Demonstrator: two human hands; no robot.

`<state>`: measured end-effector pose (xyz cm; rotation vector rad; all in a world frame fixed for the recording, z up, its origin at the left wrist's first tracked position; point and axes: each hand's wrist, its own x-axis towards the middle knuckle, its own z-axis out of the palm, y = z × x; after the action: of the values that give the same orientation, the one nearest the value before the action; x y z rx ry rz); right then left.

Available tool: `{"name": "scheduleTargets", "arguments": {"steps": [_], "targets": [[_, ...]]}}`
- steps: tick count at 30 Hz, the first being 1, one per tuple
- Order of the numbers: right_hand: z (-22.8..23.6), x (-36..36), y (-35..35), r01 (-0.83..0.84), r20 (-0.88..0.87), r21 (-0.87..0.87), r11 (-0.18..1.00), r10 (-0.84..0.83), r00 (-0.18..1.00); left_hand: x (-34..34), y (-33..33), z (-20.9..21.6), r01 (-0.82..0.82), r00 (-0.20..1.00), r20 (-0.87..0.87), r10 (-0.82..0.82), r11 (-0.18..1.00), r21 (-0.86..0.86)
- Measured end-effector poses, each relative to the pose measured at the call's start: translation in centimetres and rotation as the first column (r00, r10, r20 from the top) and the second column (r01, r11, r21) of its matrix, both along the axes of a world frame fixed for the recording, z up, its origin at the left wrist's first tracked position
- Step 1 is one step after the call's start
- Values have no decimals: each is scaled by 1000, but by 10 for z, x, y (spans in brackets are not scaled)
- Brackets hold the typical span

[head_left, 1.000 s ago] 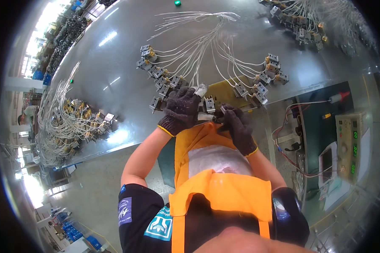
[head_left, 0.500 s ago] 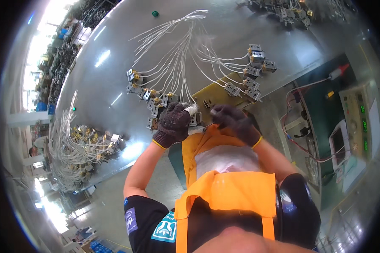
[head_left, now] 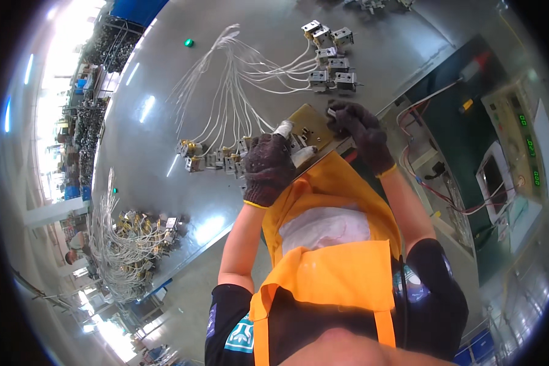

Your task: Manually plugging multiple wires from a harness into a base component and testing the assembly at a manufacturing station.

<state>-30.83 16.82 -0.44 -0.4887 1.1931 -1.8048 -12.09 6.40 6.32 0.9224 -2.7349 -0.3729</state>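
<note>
We stand at a broad metal surface (head_left: 402, 58), an orange apron (head_left: 329, 277) over our front. White wires (head_left: 226, 38) spread across the surface to metal blocks (head_left: 332, 55) in two groups. Our gloved hands are apart, left hand (head_left: 268, 168) and right hand (head_left: 361, 131) either side of a brass-coloured plate (head_left: 308, 117) at the near edge. The left clasps a white-wrapped handle (head_left: 284, 128); we cannot tell whether the right's bent fingers grip anything.

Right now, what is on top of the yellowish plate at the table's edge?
On the yellowish plate, small metal fittings show. The left hand and a white-wrapped piece cover part of its left side; what lies beneath them cannot be seen.
</note>
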Motion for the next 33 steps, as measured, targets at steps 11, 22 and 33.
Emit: {"name": "scheduleTargets", "arguments": {"steps": [11,22,33], "targets": [[-9,36,47,3,189,97,995,-22,982,-23,12,-6,-139,990,-34,140,990,33],[7,51,49,-213,119,162,964,195,973,-15,1,-16,24,980,-192,-48,992,-124],[9,32,22,-109,-978,-180,978,-166,128,-20,-1,-37,-48,996,-77,35,985,-164]]}}
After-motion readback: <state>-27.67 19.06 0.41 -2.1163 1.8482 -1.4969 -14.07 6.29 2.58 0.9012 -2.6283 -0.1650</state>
